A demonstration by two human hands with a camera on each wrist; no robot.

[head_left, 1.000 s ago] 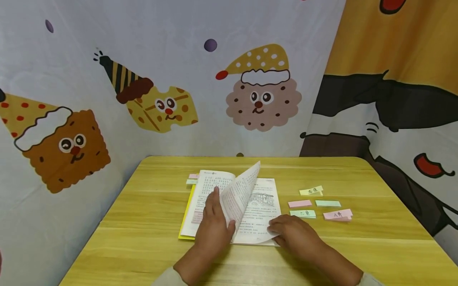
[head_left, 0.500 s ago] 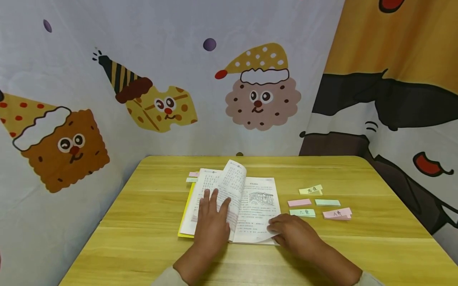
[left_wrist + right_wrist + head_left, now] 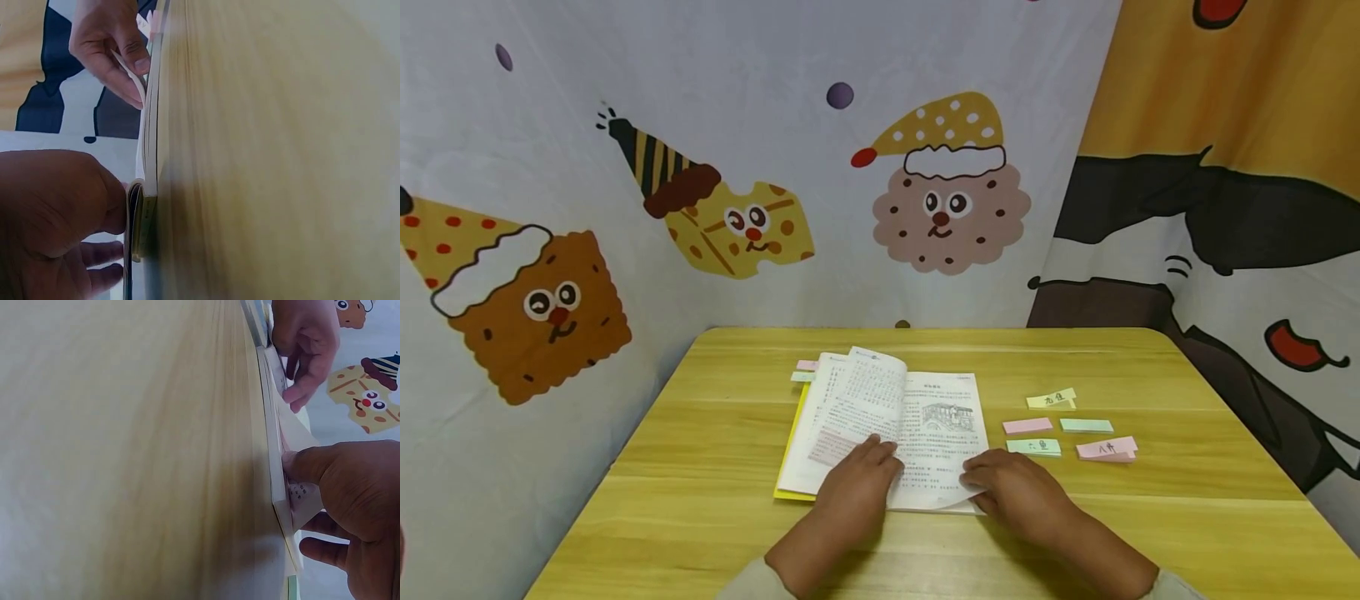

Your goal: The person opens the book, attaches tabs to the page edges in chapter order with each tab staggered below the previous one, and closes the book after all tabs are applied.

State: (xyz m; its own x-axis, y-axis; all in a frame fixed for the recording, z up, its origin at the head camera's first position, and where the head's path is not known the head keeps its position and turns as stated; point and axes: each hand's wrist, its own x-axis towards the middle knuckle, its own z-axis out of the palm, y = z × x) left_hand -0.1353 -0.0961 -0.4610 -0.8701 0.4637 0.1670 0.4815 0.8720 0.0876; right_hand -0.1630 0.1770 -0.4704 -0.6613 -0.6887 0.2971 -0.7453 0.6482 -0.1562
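Observation:
An open book (image 3: 940, 458) with a yellow cover edge (image 3: 781, 492) lies on the table, its right page showing a house drawing (image 3: 947, 415). My left hand (image 3: 857, 492) rests on the left pages beside the middle fold, fingers relaxed. One left leaf (image 3: 876, 379) stands slightly proud of the pages beneath. At the lower right corner, my right hand (image 3: 1022, 492) pinches a lifted page (image 3: 134, 78) between thumb and fingers, as the left wrist view shows. In the right wrist view that page bends up over the stack of pages (image 3: 275, 444) under my thumb.
Several folded paper tags lie right of the book: a yellow tag (image 3: 1052, 400), pink tags (image 3: 1105, 450) and green tags (image 3: 1034, 447), some with handwriting. Pink and green tabs (image 3: 805, 377) stick out past the book's left edge. A cartoon-printed curtain (image 3: 850, 300) hangs behind the wooden table (image 3: 685, 433).
A leaf that stood upright has swung over to the left and come down. My left hand has moved from the left page toward the fold. The right hand keeps its pinch.

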